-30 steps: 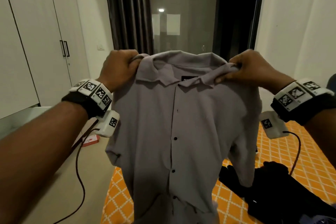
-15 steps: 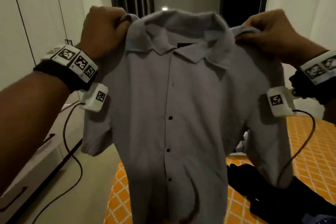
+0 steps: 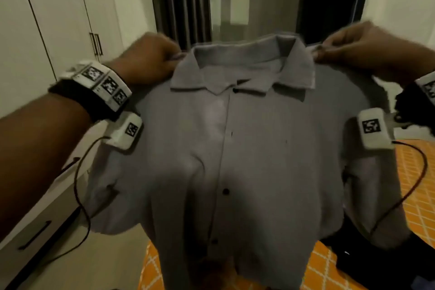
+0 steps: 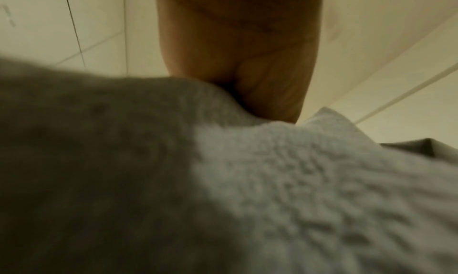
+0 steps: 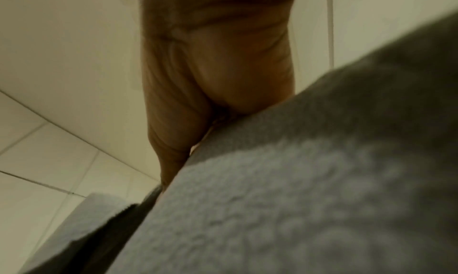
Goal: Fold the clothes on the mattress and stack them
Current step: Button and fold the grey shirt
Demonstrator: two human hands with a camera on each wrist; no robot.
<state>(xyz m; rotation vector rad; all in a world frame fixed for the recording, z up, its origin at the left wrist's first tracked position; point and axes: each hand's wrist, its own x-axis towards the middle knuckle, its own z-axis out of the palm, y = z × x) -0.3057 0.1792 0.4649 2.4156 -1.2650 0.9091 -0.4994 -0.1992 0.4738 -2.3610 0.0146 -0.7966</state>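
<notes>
From the head camera I see my left hand (image 3: 150, 59) and right hand (image 3: 357, 47) each curled round a shoulder of the grey shirt (image 3: 247, 160), pinching it just beside the collar so it hangs spread in the air, front facing me, above the orange mattress (image 3: 414, 183) where dark clothes (image 3: 376, 263) lie at the right. In the left wrist view my left hand (image 4: 238, 52) grips the blurred shirt (image 4: 272, 190) cloth at its upper edge. The right wrist view shows the right hand (image 5: 213, 72) likewise closed on the shirt (image 5: 285, 199).
</notes>
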